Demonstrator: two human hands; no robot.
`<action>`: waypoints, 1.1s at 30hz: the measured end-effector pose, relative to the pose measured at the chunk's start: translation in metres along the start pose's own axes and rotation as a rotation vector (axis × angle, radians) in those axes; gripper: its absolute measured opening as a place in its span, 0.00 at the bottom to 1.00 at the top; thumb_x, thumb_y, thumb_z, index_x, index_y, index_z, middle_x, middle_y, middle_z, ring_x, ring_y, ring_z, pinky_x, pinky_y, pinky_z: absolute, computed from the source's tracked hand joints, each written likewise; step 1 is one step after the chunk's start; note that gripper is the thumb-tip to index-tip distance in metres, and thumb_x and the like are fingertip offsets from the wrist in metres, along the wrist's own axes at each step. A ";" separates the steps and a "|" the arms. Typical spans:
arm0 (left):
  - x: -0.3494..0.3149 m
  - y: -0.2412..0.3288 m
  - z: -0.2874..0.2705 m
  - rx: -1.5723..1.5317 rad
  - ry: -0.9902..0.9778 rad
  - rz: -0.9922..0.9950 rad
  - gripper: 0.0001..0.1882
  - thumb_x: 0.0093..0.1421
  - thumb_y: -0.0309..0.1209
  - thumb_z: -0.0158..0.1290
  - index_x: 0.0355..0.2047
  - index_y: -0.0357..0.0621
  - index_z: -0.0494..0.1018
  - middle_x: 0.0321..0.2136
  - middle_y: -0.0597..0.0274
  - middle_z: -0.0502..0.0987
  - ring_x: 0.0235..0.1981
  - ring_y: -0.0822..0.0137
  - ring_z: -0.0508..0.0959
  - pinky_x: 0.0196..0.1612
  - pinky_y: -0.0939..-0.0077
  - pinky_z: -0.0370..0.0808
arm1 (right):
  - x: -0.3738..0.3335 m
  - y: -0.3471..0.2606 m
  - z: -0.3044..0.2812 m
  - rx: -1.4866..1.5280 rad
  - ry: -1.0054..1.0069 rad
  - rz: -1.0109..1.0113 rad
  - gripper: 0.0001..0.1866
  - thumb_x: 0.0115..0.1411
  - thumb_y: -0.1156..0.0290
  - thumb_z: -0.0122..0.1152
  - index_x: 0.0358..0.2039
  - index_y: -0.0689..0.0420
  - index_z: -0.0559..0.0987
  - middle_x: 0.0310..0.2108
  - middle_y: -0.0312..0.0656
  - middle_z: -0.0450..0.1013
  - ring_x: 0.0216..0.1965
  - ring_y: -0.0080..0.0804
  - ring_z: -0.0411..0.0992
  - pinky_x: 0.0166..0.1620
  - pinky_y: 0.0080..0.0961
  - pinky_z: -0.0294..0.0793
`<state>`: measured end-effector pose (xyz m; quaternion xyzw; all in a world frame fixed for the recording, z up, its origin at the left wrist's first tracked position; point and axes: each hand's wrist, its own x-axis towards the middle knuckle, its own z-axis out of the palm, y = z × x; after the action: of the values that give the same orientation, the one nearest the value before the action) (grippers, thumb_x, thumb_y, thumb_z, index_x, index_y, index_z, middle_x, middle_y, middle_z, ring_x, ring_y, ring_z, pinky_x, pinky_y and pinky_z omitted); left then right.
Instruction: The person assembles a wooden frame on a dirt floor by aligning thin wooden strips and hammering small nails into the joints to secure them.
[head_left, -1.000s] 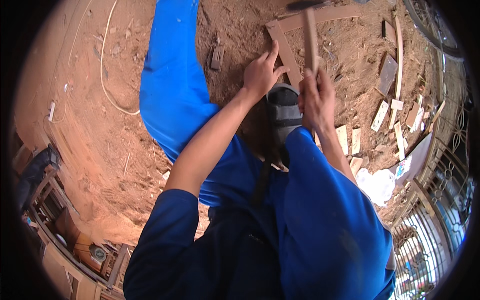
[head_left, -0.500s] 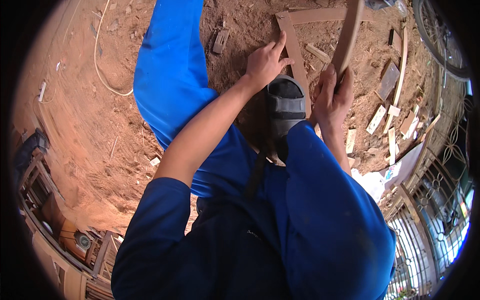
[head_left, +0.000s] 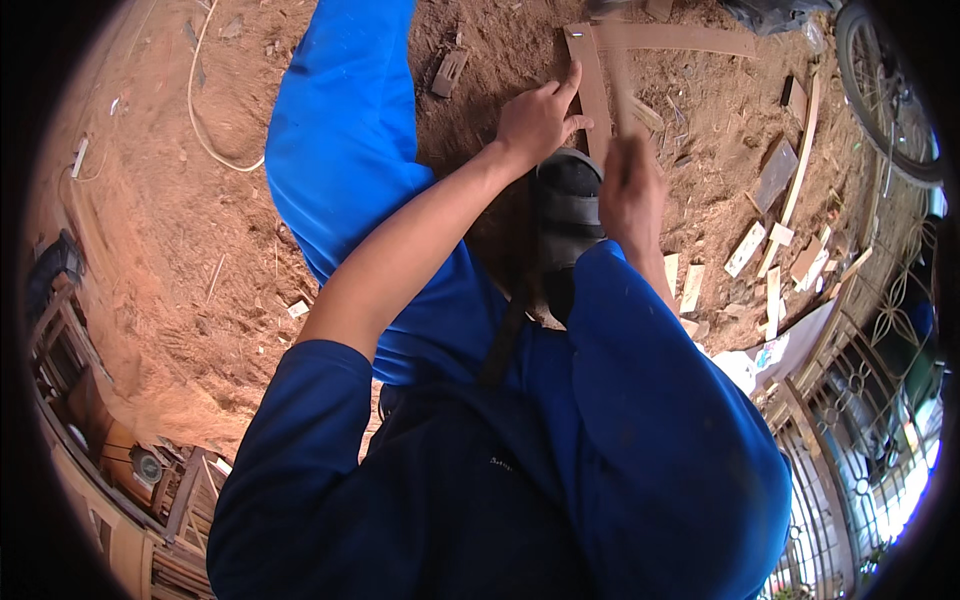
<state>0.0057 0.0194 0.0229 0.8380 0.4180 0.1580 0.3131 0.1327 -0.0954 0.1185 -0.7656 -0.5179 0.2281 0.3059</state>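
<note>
My left hand (head_left: 535, 125) lies at the left edge of a flat wooden strip (head_left: 594, 95), index finger stretched along it and thumb apart. At its far end the strip meets a second wooden strip (head_left: 690, 38) in a corner, where a small shiny bit (head_left: 577, 35) shows. My right hand (head_left: 632, 195) is closed round the handle of a hammer (head_left: 620, 70), smeared by motion. The dark hammer head is partly visible at the top edge, near the corner. My sandalled foot (head_left: 570, 205) is at the strip's near end, between my hands.
Sawdust-covered ground (head_left: 200, 250) surrounds me. Several wood offcuts (head_left: 745, 250) and a long thin slat (head_left: 800, 150) lie to the right. A bicycle wheel (head_left: 880, 95) stands far right, above a metal grille (head_left: 840, 450). A pale cord (head_left: 195, 120) curves at left; wooden frames (head_left: 150, 500) stand lower left.
My right hand has swung the hammer left, bringing its head into view near the corner of the strips. My left hand stays at the strip; the whole view has shifted slightly.
</note>
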 end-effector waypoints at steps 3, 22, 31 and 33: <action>0.007 0.003 0.009 -0.025 0.023 0.037 0.46 0.60 0.51 0.61 0.71 0.41 0.58 0.36 0.49 0.79 0.34 0.47 0.82 0.36 0.56 0.81 | -0.007 0.003 0.005 -0.086 -0.052 0.002 0.20 0.70 0.69 0.55 0.60 0.59 0.70 0.31 0.61 0.78 0.32 0.63 0.79 0.31 0.50 0.77; -0.002 0.004 0.005 -0.007 0.007 -0.039 0.44 0.60 0.53 0.60 0.69 0.42 0.62 0.41 0.49 0.80 0.40 0.48 0.83 0.39 0.55 0.82 | 0.019 -0.004 -0.001 -0.318 -0.207 0.008 0.14 0.72 0.63 0.51 0.53 0.55 0.68 0.27 0.63 0.77 0.28 0.65 0.78 0.28 0.56 0.77; -0.002 0.005 0.006 -0.024 0.002 -0.030 0.44 0.62 0.51 0.59 0.71 0.42 0.58 0.41 0.49 0.80 0.39 0.49 0.83 0.38 0.55 0.81 | 0.026 -0.012 -0.009 -0.373 -0.207 0.009 0.11 0.72 0.63 0.51 0.47 0.56 0.67 0.22 0.62 0.76 0.24 0.67 0.76 0.24 0.58 0.74; -0.005 0.005 0.010 -0.004 0.015 -0.035 0.44 0.62 0.51 0.59 0.71 0.43 0.58 0.41 0.49 0.80 0.39 0.49 0.83 0.39 0.55 0.81 | 0.031 0.002 -0.008 -0.404 -0.248 0.000 0.12 0.72 0.63 0.51 0.48 0.55 0.67 0.22 0.62 0.76 0.24 0.67 0.76 0.24 0.58 0.74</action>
<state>0.0111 0.0087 0.0184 0.8287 0.4348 0.1598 0.3143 0.1506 -0.0688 0.1212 -0.7775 -0.5865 0.2123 0.0804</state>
